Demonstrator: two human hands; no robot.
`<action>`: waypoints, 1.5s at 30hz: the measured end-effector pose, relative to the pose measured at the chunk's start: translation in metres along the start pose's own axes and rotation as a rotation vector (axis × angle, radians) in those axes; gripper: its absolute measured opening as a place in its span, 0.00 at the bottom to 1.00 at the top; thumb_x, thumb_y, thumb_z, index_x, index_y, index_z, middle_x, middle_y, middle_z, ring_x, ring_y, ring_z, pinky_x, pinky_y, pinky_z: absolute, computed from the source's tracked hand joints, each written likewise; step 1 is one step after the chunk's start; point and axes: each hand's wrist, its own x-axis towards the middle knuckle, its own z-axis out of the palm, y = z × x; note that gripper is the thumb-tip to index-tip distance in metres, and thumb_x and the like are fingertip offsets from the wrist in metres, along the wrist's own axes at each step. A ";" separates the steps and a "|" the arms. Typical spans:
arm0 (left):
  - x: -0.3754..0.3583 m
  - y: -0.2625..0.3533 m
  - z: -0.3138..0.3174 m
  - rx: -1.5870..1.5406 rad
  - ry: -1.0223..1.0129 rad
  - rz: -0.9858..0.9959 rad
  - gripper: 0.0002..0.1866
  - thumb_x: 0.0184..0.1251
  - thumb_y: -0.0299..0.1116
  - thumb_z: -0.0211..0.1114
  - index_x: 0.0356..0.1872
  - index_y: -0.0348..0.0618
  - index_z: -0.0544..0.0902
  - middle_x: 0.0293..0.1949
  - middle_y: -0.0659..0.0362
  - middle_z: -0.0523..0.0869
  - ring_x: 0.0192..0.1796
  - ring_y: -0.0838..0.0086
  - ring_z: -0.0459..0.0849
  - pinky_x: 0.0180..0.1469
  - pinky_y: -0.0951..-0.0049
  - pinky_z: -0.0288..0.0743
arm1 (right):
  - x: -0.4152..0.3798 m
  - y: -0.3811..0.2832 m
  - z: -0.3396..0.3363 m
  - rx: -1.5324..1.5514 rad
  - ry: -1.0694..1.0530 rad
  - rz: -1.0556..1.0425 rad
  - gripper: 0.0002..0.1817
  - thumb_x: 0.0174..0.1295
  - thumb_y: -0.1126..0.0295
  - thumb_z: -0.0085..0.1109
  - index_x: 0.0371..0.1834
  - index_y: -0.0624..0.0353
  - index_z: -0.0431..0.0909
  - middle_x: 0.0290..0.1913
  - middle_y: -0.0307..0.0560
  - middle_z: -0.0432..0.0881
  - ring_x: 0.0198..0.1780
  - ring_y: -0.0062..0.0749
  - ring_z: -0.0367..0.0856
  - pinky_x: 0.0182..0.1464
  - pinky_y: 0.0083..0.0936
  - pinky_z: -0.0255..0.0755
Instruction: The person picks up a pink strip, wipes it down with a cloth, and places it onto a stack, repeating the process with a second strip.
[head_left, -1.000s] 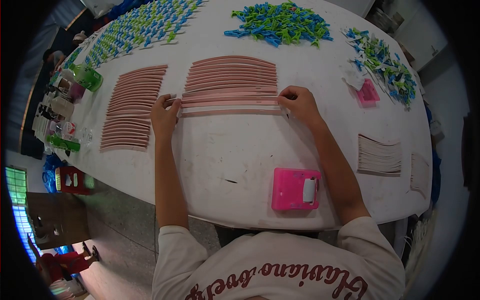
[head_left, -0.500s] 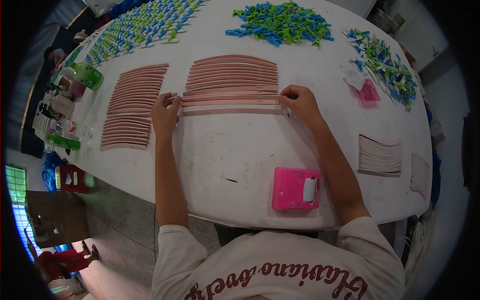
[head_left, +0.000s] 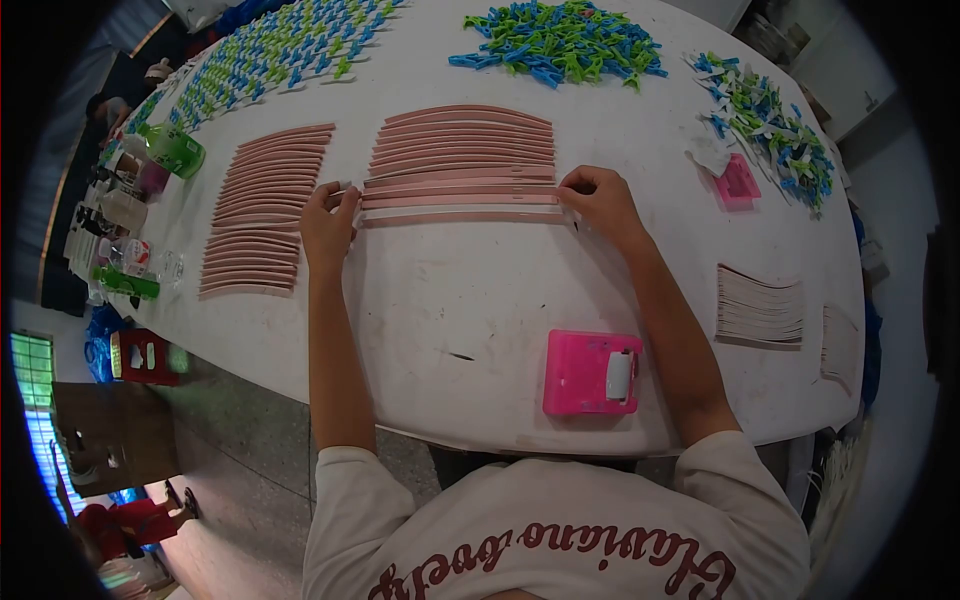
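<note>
Head view: my left hand (head_left: 328, 226) and right hand (head_left: 598, 200) each pinch one end of a pink strip (head_left: 460, 201), stretched flat between them on the counter (head_left: 470, 300), probably to align it with the row beyond my fingers.

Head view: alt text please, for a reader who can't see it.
Left hand and right hand hold opposite ends of a long pink strip in a row of strips on a white table. A pink tape dispenser sits nearer the person; clothespins lie beyond.
</note>
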 end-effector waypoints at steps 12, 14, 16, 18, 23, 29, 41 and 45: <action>-0.001 0.002 0.000 0.019 0.022 0.021 0.21 0.63 0.41 0.62 0.50 0.34 0.76 0.34 0.60 0.87 0.15 0.84 0.70 0.15 0.81 0.60 | -0.003 -0.004 -0.007 -0.009 -0.056 0.025 0.11 0.51 0.67 0.60 0.32 0.62 0.84 0.27 0.45 0.84 0.28 0.26 0.80 0.36 0.21 0.73; -0.002 0.004 0.000 -0.006 0.001 -0.024 0.22 0.63 0.42 0.61 0.50 0.34 0.76 0.33 0.59 0.87 0.15 0.84 0.70 0.15 0.81 0.60 | -0.002 -0.003 -0.006 -0.010 -0.067 0.015 0.11 0.51 0.66 0.61 0.32 0.62 0.84 0.27 0.44 0.84 0.28 0.25 0.80 0.35 0.21 0.73; -0.002 0.005 0.000 0.004 -0.001 -0.023 0.22 0.63 0.42 0.61 0.51 0.34 0.76 0.32 0.59 0.87 0.15 0.84 0.70 0.15 0.81 0.60 | -0.002 -0.003 -0.006 -0.012 -0.077 0.005 0.11 0.51 0.66 0.61 0.32 0.62 0.85 0.27 0.44 0.84 0.27 0.25 0.80 0.35 0.20 0.73; -0.003 0.007 -0.001 0.013 -0.003 -0.022 0.22 0.64 0.42 0.61 0.51 0.33 0.76 0.31 0.59 0.87 0.15 0.83 0.70 0.14 0.81 0.60 | -0.003 -0.005 -0.006 0.009 -0.088 0.033 0.11 0.51 0.66 0.61 0.32 0.61 0.85 0.26 0.43 0.84 0.24 0.23 0.79 0.31 0.19 0.72; -0.005 0.008 -0.003 0.004 -0.013 -0.028 0.22 0.63 0.41 0.61 0.51 0.34 0.75 0.31 0.58 0.87 0.16 0.83 0.71 0.14 0.81 0.59 | -0.004 -0.005 -0.006 0.024 -0.093 0.034 0.11 0.52 0.66 0.61 0.33 0.61 0.85 0.26 0.42 0.84 0.22 0.22 0.77 0.29 0.18 0.71; -0.006 0.009 -0.005 -0.068 -0.030 -0.058 0.21 0.63 0.41 0.62 0.50 0.34 0.76 0.31 0.57 0.86 0.16 0.83 0.72 0.14 0.81 0.60 | -0.003 -0.003 -0.006 0.017 -0.096 0.042 0.11 0.52 0.66 0.62 0.33 0.62 0.85 0.27 0.43 0.84 0.24 0.23 0.78 0.31 0.20 0.72; -0.007 0.012 -0.002 -0.034 -0.015 -0.003 0.22 0.64 0.41 0.60 0.51 0.33 0.75 0.33 0.59 0.87 0.13 0.83 0.70 0.12 0.81 0.58 | 0.000 -0.002 0.001 -0.033 0.067 0.034 0.13 0.53 0.63 0.59 0.34 0.62 0.84 0.29 0.46 0.85 0.29 0.29 0.81 0.36 0.24 0.73; -0.007 0.012 -0.001 -0.015 -0.026 -0.003 0.21 0.64 0.42 0.61 0.50 0.34 0.76 0.33 0.59 0.88 0.12 0.81 0.70 0.12 0.80 0.59 | 0.000 -0.002 0.002 -0.014 0.059 0.019 0.14 0.54 0.63 0.59 0.34 0.62 0.85 0.29 0.46 0.85 0.29 0.29 0.81 0.36 0.24 0.73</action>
